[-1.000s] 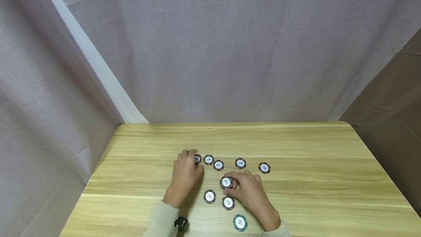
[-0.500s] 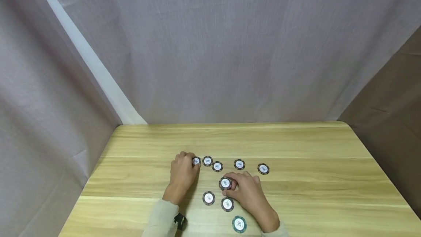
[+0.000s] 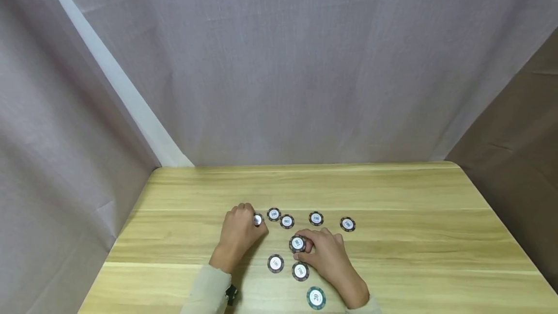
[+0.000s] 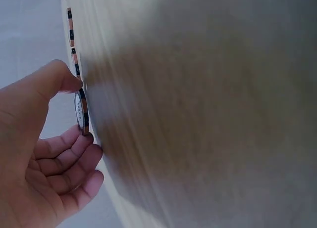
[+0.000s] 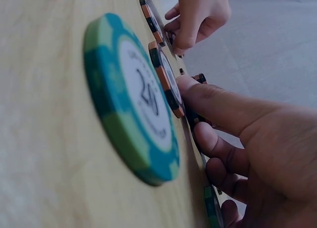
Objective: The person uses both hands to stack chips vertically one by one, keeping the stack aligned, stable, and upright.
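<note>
My left hand [image 3: 239, 230] pinches a black poker chip [image 3: 258, 219] marked 100 by its edge, thumb on one side and fingertips on the other. In the left wrist view this chip [image 4: 81, 113] stands close over the wood. My right hand [image 3: 331, 258] pinches another black 100 chip [image 3: 297, 243] between thumb and index finger, nearer to me. Just below it lies a black 100 chip [image 3: 300, 271], with one more black chip [image 3: 275, 263] to its left. A green chip [image 3: 316, 298] marked 20 lies nearest to me and looms large in the right wrist view.
Two black chips, a left one [image 3: 273, 214] and a right one [image 3: 286, 221], lie nearly touching beside my left hand. Farther right are two more, one [image 3: 316, 218] and another [image 3: 348, 224]. A green-edged chip [image 5: 212, 208] shows under my right fingers. Grey curtains [image 3: 279, 71] surround the table [image 3: 392, 188].
My left hand has drawn its chip slightly toward me, away from the row of chips. My right hand keeps its pinch in the same place.
</note>
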Demonstrator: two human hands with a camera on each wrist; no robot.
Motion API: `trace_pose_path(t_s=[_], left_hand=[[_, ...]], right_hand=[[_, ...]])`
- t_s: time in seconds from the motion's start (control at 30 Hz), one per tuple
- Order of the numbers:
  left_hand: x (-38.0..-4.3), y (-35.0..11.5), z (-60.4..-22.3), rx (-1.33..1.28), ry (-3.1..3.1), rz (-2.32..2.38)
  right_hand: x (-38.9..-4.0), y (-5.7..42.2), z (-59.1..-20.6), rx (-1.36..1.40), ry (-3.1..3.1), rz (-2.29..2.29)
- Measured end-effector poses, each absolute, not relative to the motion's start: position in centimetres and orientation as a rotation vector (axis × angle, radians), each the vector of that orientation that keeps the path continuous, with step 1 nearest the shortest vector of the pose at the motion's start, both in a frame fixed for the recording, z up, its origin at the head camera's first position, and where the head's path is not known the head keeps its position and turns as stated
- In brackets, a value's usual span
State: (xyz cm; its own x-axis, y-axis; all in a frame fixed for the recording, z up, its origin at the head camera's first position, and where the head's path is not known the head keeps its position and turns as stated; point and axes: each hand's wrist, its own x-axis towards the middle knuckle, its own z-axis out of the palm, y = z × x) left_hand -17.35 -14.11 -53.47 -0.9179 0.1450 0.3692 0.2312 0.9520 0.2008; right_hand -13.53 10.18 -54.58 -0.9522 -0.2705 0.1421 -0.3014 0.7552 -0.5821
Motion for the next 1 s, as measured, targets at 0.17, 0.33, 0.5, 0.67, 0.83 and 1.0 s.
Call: trace_pose_path(t_s=[0.17,0.33,0.5,0.67,0.83,1.0], left_hand=[[-17.0,-14.0,-52.6,-0.231,-2.858,-0.49],[-16.4,-13.6,-51.9,-0.273,-2.919,-0.669],[-15.6,-13.1,-51.3,-0.406,-2.894,-0.803],[-14.9,-12.3,-50.5,-0.538,-2.891,-0.854],[-14.3,-11.3,-50.1,-0.625,-2.897,-0.78],[-13.9,-10.3,-50.2,-0.653,-2.912,-0.739]], right_hand=[[-13.7,10.1,-54.4,0.461,-2.908,0.987],[-13.6,10.1,-54.4,0.453,-2.919,0.989],[-13.6,10.1,-54.5,0.46,-2.908,0.994],[-13.8,10.2,-54.5,0.444,-2.924,0.985],[-13.8,10.2,-54.5,0.436,-2.939,0.972],[-13.8,10.2,-54.6,0.447,-2.932,0.972]])
